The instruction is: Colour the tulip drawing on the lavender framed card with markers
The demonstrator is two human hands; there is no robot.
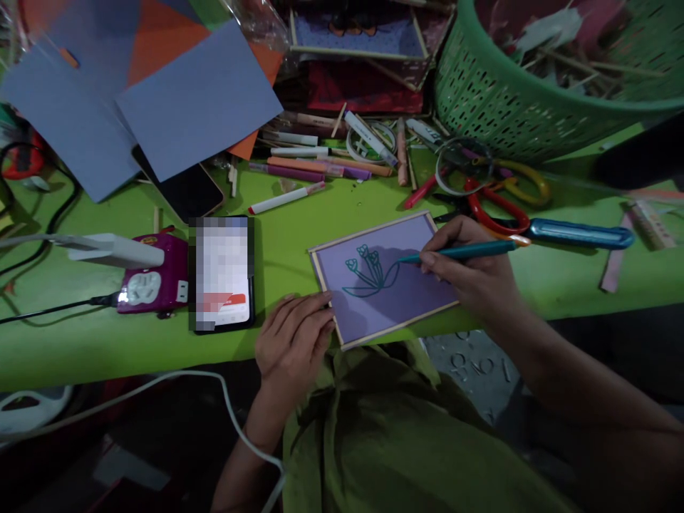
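Observation:
A purple card [409, 303] framed with thin wooden strips lies tilted near the table's front edge. It bears a green line drawing [368, 267] of flowers with long leaves. My right hand [470, 263] is closed around a teal pen [459, 251], its tip at the upper end of the right-hand leaf. The heel of that hand rests over the card's right side. My left hand [296, 338] lies at the card's left edge, fingers together and slightly bent, their tips touching the wooden strip; nothing shows in its grip.
Left of the card are a lit phone [223, 274] and a magenta power adapter [152, 274] with cables. Behind lie scattered markers [288, 197], purple sheets [197, 100], scissors [499, 206], a blue-handled tool [580, 234] and a green basket [491, 107].

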